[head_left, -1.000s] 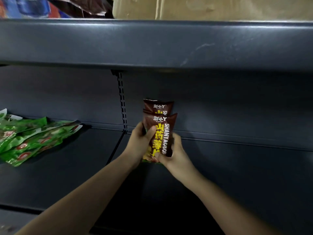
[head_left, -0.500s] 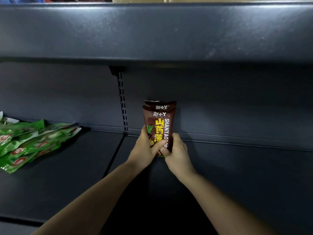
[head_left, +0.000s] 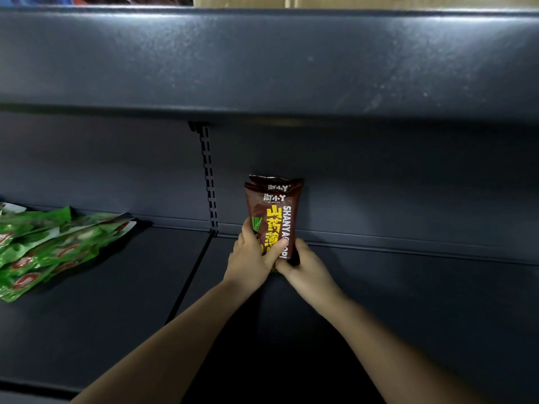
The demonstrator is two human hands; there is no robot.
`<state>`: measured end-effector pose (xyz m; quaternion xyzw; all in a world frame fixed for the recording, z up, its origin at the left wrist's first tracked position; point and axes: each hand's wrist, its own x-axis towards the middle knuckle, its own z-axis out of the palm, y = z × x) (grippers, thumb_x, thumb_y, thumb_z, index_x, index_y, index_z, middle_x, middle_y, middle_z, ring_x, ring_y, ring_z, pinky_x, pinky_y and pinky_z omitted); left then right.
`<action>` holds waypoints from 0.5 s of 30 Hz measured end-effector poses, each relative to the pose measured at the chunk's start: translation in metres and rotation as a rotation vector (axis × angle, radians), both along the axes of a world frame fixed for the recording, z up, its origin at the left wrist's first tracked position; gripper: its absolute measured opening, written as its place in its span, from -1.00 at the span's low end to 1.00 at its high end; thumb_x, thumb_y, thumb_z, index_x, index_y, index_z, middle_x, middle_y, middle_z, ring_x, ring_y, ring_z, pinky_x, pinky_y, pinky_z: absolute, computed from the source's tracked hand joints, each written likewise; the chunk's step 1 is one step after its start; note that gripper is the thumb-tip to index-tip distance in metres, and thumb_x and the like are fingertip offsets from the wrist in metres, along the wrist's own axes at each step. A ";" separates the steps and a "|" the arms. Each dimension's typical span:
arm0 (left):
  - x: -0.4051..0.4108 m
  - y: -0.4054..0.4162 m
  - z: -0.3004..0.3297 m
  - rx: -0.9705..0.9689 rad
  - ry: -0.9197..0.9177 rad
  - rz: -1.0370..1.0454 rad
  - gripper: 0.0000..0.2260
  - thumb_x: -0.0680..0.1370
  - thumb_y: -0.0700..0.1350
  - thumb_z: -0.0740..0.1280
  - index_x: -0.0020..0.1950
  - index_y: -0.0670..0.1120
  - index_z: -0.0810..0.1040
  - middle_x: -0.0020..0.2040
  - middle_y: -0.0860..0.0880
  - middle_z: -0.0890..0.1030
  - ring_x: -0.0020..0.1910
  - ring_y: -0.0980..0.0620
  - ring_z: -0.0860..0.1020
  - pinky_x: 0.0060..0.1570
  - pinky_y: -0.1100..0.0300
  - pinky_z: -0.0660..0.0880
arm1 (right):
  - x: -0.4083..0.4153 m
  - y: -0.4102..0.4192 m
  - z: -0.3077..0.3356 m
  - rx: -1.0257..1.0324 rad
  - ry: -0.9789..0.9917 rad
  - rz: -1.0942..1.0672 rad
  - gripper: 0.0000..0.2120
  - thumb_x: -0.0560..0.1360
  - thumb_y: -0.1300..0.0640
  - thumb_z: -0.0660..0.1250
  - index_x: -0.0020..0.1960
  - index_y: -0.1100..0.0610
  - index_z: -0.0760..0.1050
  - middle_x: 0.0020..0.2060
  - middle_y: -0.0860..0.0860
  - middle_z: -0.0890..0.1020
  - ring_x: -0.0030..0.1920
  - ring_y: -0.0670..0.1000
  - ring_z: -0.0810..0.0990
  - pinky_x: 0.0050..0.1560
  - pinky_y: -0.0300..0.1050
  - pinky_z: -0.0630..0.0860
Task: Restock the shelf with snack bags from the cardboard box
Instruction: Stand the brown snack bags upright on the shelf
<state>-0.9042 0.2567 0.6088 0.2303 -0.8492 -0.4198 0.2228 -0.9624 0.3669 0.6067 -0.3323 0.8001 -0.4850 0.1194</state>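
Observation:
Two brown snack bags [head_left: 274, 211] with yellow lettering stand upright, one behind the other, at the back of the dark shelf [head_left: 408, 301], close to its rear wall. My left hand [head_left: 250, 258] grips their lower left side, thumb across the front. My right hand [head_left: 306, 272] holds the lower right edge and bottom. The bags' lower part is hidden by my hands. A strip of the cardboard box [head_left: 350, 0] shows on the shelf above.
Several green snack bags [head_left: 43, 249] lie in a heap on the shelf's left section. A slotted upright [head_left: 210, 182] and a dividing seam separate the two sections. The upper shelf's front edge [head_left: 262, 62] overhangs.
Both hands moved the two brown bags deeper toward the rear wall and a little lower. The front bag now nearly covers the rear one.

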 end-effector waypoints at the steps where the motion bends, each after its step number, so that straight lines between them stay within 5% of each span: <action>1: -0.001 0.000 0.000 -0.008 -0.014 0.007 -0.12 0.27 0.45 0.18 0.43 -0.02 0.09 0.32 0.00 0.40 0.32 -0.02 0.38 0.29 -0.13 0.35 | 0.000 0.001 -0.001 0.021 0.025 -0.019 -0.69 0.51 0.06 0.30 0.24 -0.04 0.41 0.09 -0.06 0.59 0.10 -0.04 0.56 0.03 -0.14 0.49; 5: -0.001 0.000 0.003 -0.135 -0.135 0.066 -0.24 0.44 0.33 0.22 0.46 -0.06 0.06 0.38 -0.06 0.36 0.36 -0.10 0.33 0.33 -0.09 0.24 | 0.004 0.001 -0.003 0.083 0.105 -0.077 -0.67 0.52 0.03 0.29 0.27 -0.01 0.40 0.09 -0.05 0.59 0.09 0.01 0.57 -0.04 -0.14 0.47; 10: 0.005 0.006 0.013 -0.208 -0.287 0.121 -0.15 0.43 0.37 0.19 0.50 -0.14 0.01 0.44 -0.15 0.27 0.42 -0.17 0.24 0.35 -0.12 0.20 | 0.004 0.004 0.003 0.064 0.087 -0.082 -0.70 0.50 0.07 0.33 0.20 0.13 0.45 0.08 0.05 0.61 0.09 0.05 0.58 -0.16 -0.23 0.36; 15: 0.021 0.022 0.018 -0.355 -0.066 0.268 -0.43 0.52 0.11 0.27 0.36 -0.24 0.25 0.27 -0.25 0.36 0.28 -0.28 0.36 0.23 -0.13 0.33 | 0.007 0.029 0.016 0.029 0.123 -0.215 -0.70 0.50 0.07 0.34 0.18 0.18 0.52 0.01 0.10 0.67 0.09 0.07 0.61 -0.03 -0.21 0.42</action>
